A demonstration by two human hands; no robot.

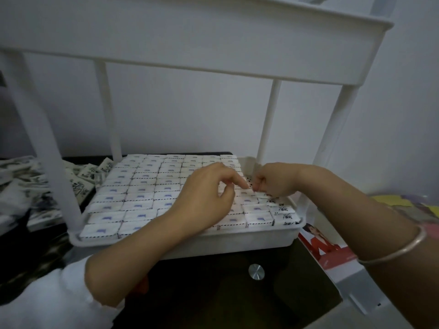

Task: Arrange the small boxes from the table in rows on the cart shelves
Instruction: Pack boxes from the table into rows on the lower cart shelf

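Observation:
The white cart shelf (237, 241) is packed with several rows of small white boxes (140, 195) with blue marks. Along its right side a narrow column holds boxes with black print (285, 213). My left hand (206, 198) hovers over the rows, index finger and thumb bent down onto a box near the right column. My right hand (273, 180), fingers curled, pinches a small box (257, 195) at the open gap in that column, near the shelf's back right corner. A silver bangle sits on my right wrist.
A loose heap of more small boxes (31, 186) lies on the dark table left of the cart. White cart posts (52, 148) stand at the shelf corners, and an upper shelf (213, 43) hangs overhead. A red printed sheet (325, 248) and coloured papers (392, 200) lie at the right.

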